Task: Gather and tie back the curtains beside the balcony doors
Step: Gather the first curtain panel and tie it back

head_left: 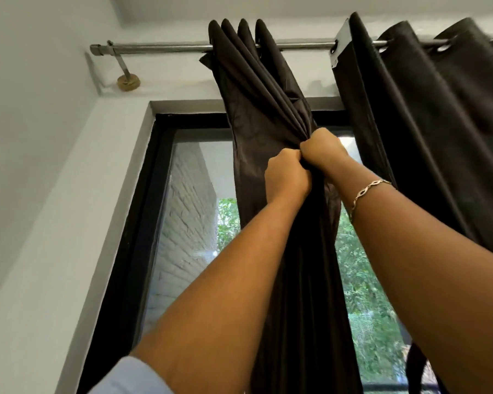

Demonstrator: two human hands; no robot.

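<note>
I am gripping the gathered curtain (265,89) with both hands, raised high in front of the balcony door (143,194). My left hand (286,173) is clenching the bunched fabric just below and left of my right hand (322,150), which is clenching the same bunch. The two fists are touching.

The dark brown curtain is hanging from the curtain rod (160,48), its top folds stacked tightly together on the left part of the rod. It is narrowing to the point of my grasp and falling between my forearms below it. A second curtain (427,115) of the same colour is hanging to the right, apart from the first at rod level.

A bracelet (367,190) is sitting on my right wrist. A pale blue sleeve (131,376) is showing at the near end of my left arm. A brass bracket (128,82) is holding the rod to the wall at far left.

A dark strip (413,365) is hanging at the lower right. It is possibly a tie-back, though too little of it is in view to tell.
</note>
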